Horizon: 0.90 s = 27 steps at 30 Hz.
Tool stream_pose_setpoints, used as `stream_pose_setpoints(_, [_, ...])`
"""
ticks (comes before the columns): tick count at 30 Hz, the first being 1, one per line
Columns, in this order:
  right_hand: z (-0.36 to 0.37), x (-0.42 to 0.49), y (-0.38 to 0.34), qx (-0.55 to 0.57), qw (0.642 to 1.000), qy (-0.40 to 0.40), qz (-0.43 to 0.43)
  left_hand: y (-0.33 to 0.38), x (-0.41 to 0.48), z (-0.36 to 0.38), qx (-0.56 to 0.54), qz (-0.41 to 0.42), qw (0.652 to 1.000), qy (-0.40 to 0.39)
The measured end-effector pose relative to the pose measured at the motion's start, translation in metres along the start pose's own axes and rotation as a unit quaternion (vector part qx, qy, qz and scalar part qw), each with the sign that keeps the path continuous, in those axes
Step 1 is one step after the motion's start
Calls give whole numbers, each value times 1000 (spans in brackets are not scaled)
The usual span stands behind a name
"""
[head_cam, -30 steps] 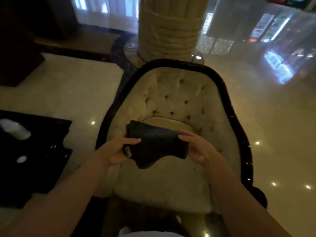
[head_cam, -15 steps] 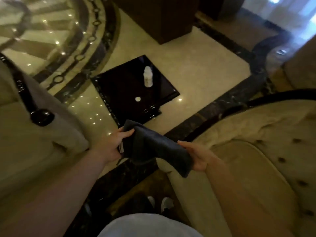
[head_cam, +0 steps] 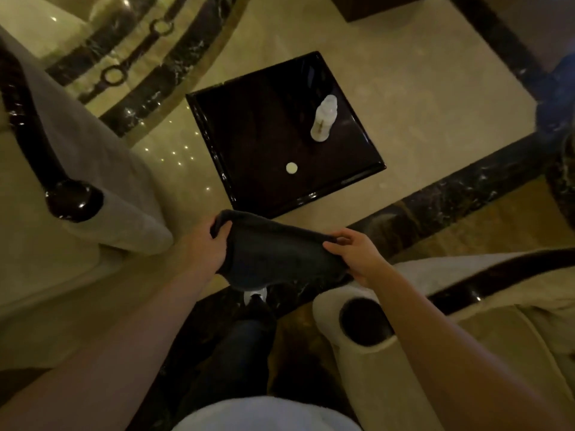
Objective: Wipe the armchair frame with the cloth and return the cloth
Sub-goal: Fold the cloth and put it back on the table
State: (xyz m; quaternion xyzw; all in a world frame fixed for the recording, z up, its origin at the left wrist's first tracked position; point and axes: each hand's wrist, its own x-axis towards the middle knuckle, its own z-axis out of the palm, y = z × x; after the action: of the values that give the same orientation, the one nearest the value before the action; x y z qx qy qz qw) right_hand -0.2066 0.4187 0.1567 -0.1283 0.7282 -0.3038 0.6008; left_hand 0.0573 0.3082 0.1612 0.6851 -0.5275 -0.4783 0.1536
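A dark folded cloth [head_cam: 273,256] hangs in the air between both hands, above the floor in front of a black square side table [head_cam: 258,144]. My left hand [head_cam: 203,247] grips its left edge and my right hand [head_cam: 357,256] pinches its right edge. The cream armchair with a dark glossy frame [head_cam: 497,276] lies at the lower right; its round arm end [head_cam: 362,320] sits just below my right wrist. A second cream armchair [head_cam: 102,194] with a dark arm knob [head_cam: 73,199] stands at the left.
On the side table stand a white bottle [head_cam: 325,121] and a small white disc [head_cam: 291,168]. The polished marble floor has dark inlay bands [head_cam: 451,194]. My leg and shoe [head_cam: 253,301] are below the cloth, between the two chairs.
The view has swung from the armchair seat leftward to the side table. Both hands have kept hold of the cloth and carried it toward the table, which now looks closer.
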Motion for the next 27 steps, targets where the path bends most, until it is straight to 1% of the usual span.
stream_pose_setpoints(3, [20, 61, -3, -24, 999, 45, 19, 7, 85, 12, 92, 60, 994, 11])
stream_pose_setpoints(6, [42, 124, 3, 20, 993, 106, 41, 4, 176, 31, 162, 113, 980, -6])
stream_pose_setpoints(8, [54, 171, 7, 61, 986, 141, 64, -7, 231, 46, 196, 131, 971, -37])
stream_pose_setpoints(11, [73, 249, 14, 85, 980, 147, 102, -27, 317, 75, 221, 146, 963, -59])
stream_pose_setpoints(13, [85, 293, 14, 92, 975, 168, 116, -33, 365, 91, 219, 166, 961, -36])
stream_pose_setpoints(14, [91, 316, 14, 82, 971, 194, 116, -34, 387, 99, 214, 171, 962, -16])
stream_pose_setpoints(15, [97, 334, 13, 46, 966, 231, 109, -36, 403, 106, 217, 169, 961, 10])
stream_pose_setpoints(17, [110, 349, 11, -85, 945, 306, 74, -43, 415, 116, 267, 174, 945, 69])
stream_pose_setpoints(18, [117, 348, 11, -171, 929, 327, 29, -50, 412, 121, 300, 198, 929, 94])
stream_pose_setpoints(19, [124, 344, 14, -267, 905, 328, -44, -58, 404, 126, 329, 228, 911, 98])
stream_pose_setpoints(20, [132, 338, 18, -358, 876, 297, -129, -67, 394, 130, 353, 254, 897, 77])
stream_pose_setpoints(21, [139, 335, 21, -436, 848, 235, -192, -77, 383, 134, 379, 263, 887, 32])
stream_pose_setpoints(22, [145, 334, 25, -497, 823, 156, -225, -87, 374, 138, 408, 258, 876, -22])
stream_pose_setpoints(23, [149, 336, 27, -542, 803, 82, -232, -97, 369, 140, 437, 242, 863, -70])
stream_pose_setpoints(24, [151, 340, 29, -576, 786, 26, -223, -107, 368, 142, 462, 230, 850, -101])
stream_pose_setpoints(25, [152, 344, 31, -600, 771, -9, -213, -114, 370, 142, 478, 226, 841, -116])
stream_pose_setpoints(27, [151, 347, 39, -623, 755, -25, -201, -121, 379, 139, 487, 238, 830, -131])
